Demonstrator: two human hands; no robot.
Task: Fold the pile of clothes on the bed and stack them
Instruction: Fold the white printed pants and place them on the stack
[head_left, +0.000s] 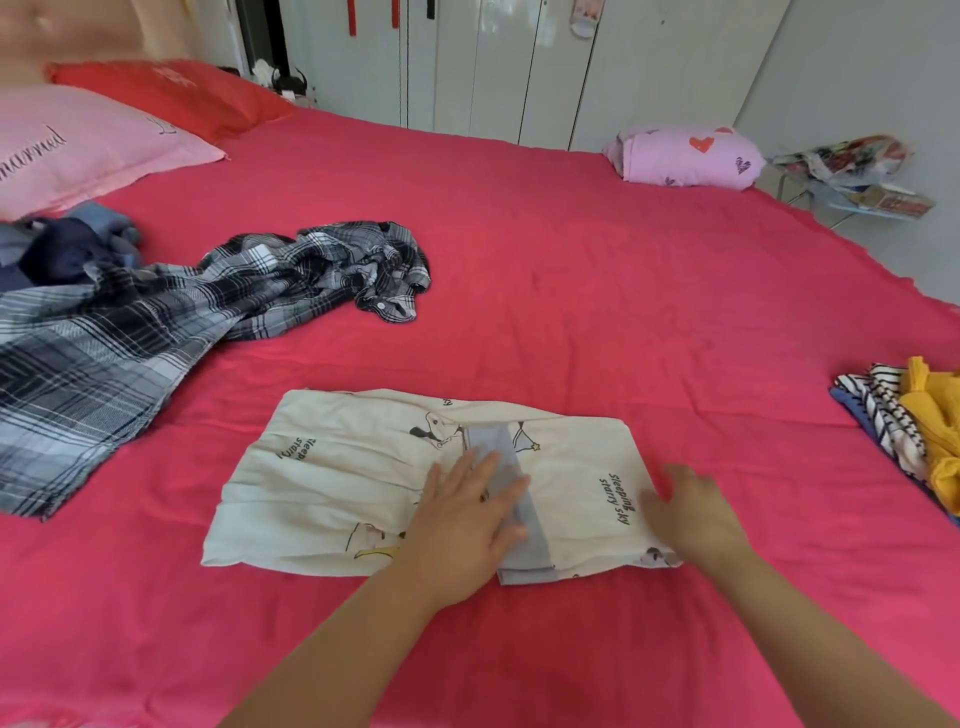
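Note:
A cream printed garment (332, 493) with a grey-blue band lies partly folded on the red bed (597, 291), near its front edge. My left hand (467, 525) lies flat on its middle, fingers straight, pressing over the band. My right hand (693, 512) rests with spread fingers on the garment's right end. A crumpled black-and-white plaid shirt (156, 322) sprawls at the left, with dark blue clothes (67, 249) behind it. At the right edge sits a stack (904, 426) of striped, blue and yellow pieces.
A pink pillow (78, 145) and a red pillow (171, 93) lie at the back left. A lilac heart-print bundle (685, 156) sits on the far right corner. White wardrobe doors (519, 67) stand behind the bed, and a cluttered stand (857, 176) beside it.

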